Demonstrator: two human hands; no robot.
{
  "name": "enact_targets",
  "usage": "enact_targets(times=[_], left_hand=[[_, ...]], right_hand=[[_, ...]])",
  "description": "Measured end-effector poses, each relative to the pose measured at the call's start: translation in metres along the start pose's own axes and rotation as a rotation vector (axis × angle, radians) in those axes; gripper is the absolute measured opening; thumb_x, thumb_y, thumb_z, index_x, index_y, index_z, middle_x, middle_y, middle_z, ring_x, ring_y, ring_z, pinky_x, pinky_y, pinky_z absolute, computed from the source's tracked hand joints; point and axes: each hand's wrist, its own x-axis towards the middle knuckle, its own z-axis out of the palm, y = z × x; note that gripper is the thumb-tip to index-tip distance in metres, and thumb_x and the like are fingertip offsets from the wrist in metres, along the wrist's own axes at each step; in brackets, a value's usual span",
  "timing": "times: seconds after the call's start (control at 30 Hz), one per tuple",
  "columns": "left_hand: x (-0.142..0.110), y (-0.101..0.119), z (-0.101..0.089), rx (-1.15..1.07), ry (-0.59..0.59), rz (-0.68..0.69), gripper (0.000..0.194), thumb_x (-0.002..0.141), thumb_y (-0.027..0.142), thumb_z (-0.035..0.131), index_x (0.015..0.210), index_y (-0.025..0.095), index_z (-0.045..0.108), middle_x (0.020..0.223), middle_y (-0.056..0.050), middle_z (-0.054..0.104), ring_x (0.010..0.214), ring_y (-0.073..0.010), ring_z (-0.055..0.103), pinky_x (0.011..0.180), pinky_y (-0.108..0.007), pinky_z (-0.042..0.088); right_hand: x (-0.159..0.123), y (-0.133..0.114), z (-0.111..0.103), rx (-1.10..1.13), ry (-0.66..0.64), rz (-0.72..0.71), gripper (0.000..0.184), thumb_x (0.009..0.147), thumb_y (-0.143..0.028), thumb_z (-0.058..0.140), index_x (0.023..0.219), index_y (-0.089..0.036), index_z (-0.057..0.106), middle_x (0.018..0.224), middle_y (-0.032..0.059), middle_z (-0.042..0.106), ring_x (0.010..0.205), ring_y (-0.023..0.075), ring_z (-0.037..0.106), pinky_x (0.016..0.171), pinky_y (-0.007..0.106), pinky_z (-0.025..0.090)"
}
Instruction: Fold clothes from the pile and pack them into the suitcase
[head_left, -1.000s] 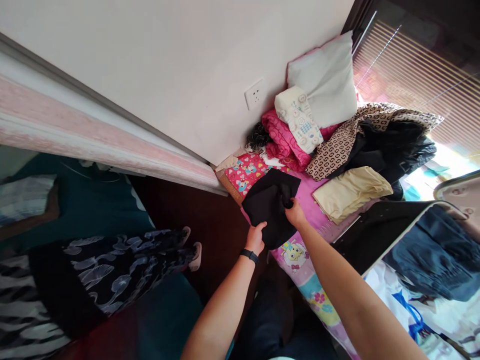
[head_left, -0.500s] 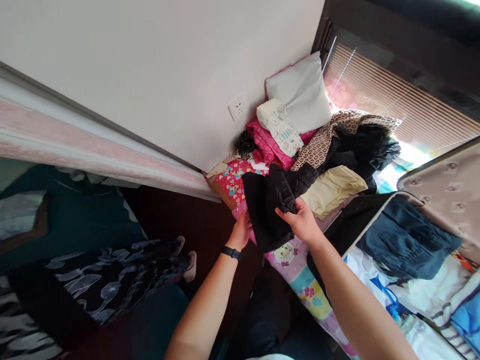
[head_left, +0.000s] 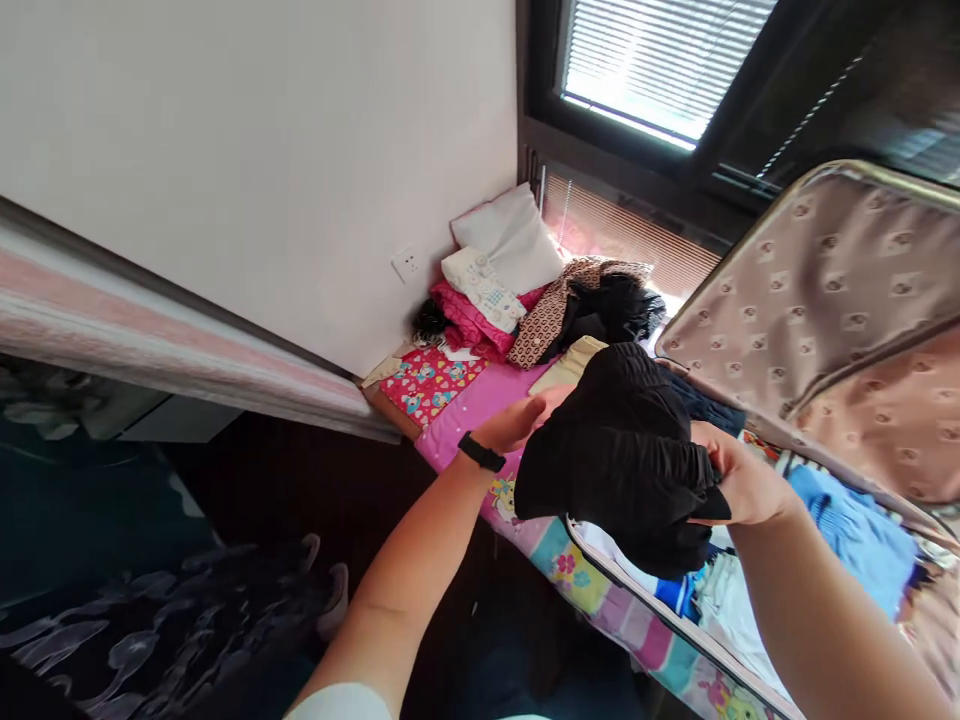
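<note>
A folded black garment (head_left: 622, 470) with a gathered, elastic-looking band hangs over the open suitcase (head_left: 679, 635). My right hand (head_left: 739, 475) grips its right end, fingers curled into the cloth. At the opposite side, my left hand (head_left: 525, 420), with a black band on the wrist, holds the garment from behind; its fingertips are hidden by the cloth. Inside the suitcase lie dark blue clothing (head_left: 705, 400), a light blue garment (head_left: 855, 535) and white clothing (head_left: 739, 605). A cream folded cloth (head_left: 566, 365) rests on the bed just beyond the garment.
The suitcase's raised lid (head_left: 817, 300) leans open on the right. Pillows (head_left: 506, 240), a pink cloth (head_left: 469, 320) and a brown patterned cloth (head_left: 547, 310) are piled near the window. The wall (head_left: 262, 170) bounds the left. A colourful bedsheet (head_left: 480, 410) covers the bed.
The black garment has moved right, from above the bed to above the suitcase, and is more bunched. Both hands have gone with it. The view has turned right, showing more of the lid.
</note>
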Motion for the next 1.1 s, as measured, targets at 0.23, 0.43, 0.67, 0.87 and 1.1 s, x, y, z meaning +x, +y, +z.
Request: enact_targets(times=[0.23,0.43,0.67,0.87,1.1], left_hand=[[0.007,0.022,0.135,-0.118,-0.08,0.02,0.07,0.075,0.055,0.094,0.134,0.026,0.071,0.124,-0.006,0.078,0.118,-0.0342,0.076,0.104,-0.047,0.06],[0.008,0.058,0.23,0.129,-0.068,0.362,0.058,0.087,0.051,0.087,0.137,0.033,0.065,0.124,-0.002,0.074,0.116,-0.0276,0.074,0.098,-0.042,0.063],[0.026,0.072,0.348,0.317,-0.442,0.309,0.059,0.079,0.043,0.095,0.132,0.029,0.072,0.113,-0.001,0.076,0.105,-0.0245,0.075,0.093,-0.036,0.063],[0.023,-0.014,0.392,0.083,-0.364,0.131,0.07,0.084,0.05,0.088,0.145,0.026,0.064,0.122,-0.007,0.076,0.11,-0.0263,0.074,0.095,-0.036,0.061],[0.024,-0.043,0.382,0.31,-0.249,0.208,0.072,0.074,0.013,0.075,0.144,0.024,0.063,0.124,-0.006,0.076,0.116,-0.0248,0.071,0.105,-0.036,0.056]], right_hand=[[-0.141,-0.029,-0.003,-0.914,0.663,-0.058,0.032,0.088,-0.028,0.082,0.118,-0.026,0.075,0.1,0.0033,0.078,0.089,0.0227,0.076,0.072,0.027,0.061],[-0.263,-0.052,0.022,-1.317,0.937,-0.291,0.048,0.095,-0.016,0.071,0.138,-0.036,0.071,0.124,0.0078,0.078,0.108,0.0275,0.078,0.092,0.039,0.064],[-0.309,-0.121,0.038,-1.375,0.833,-0.25,0.035,0.096,-0.016,0.063,0.123,-0.034,0.077,0.107,0.0031,0.081,0.093,0.022,0.078,0.083,0.031,0.062],[-0.291,-0.071,-0.03,-1.326,1.064,0.097,0.026,0.091,-0.019,0.061,0.111,-0.023,0.077,0.113,0.0078,0.078,0.101,0.0256,0.073,0.092,0.036,0.058],[-0.346,-0.01,-0.056,-0.668,1.056,-0.108,0.049,0.089,-0.056,0.079,0.128,-0.026,0.071,0.124,0.0082,0.076,0.113,0.0255,0.071,0.103,0.04,0.056]])
